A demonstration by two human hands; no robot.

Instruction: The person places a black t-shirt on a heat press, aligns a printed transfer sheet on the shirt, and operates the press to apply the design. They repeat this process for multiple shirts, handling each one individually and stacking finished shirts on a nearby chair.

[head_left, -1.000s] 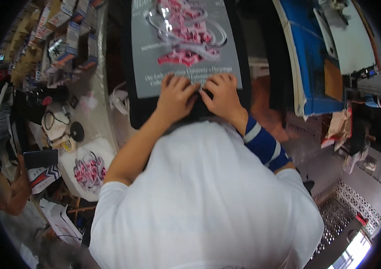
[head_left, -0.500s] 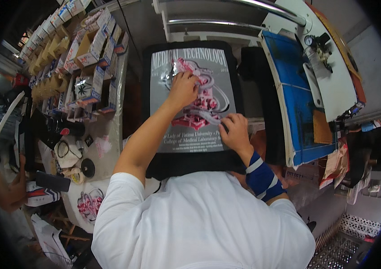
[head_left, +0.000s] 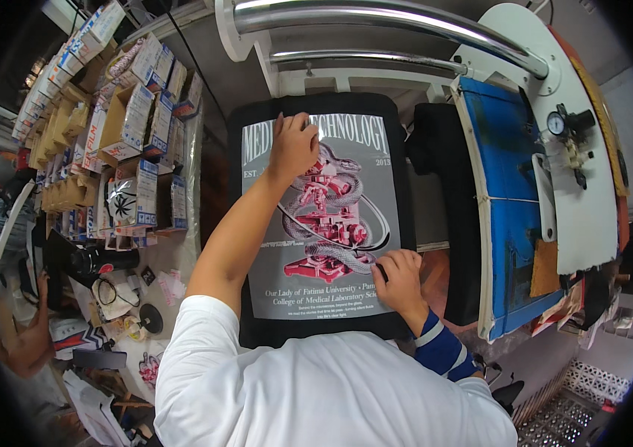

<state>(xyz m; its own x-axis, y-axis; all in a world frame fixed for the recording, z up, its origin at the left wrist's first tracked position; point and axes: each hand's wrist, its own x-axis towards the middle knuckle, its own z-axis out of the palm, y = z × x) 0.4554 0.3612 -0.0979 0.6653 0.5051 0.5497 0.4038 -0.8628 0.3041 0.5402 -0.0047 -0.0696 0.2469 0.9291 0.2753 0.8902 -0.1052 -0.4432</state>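
Grey printed panel (head_left: 320, 223) lies on black cloth (head_left: 353, 106), inside its edges. Left hand (head_left: 294, 147): over the panel near the far edge, closure not discernible. Right hand (head_left: 400, 281): at the right edge, thumb and fingers apart.

It was a workshop, apparently for printing on fabric: a gray-and-pink print (head_left: 331, 223) lay within the edges of black fabric (head_left: 316, 332), chrome rails (head_left: 387, 16) ran beyond the far edge, and a dial gauge (head_left: 556, 123) sat on white machinery (head_left: 590, 205). Open cardboard boxes (head_left: 124, 123) crowded the right edge of a table (head_left: 184, 255).
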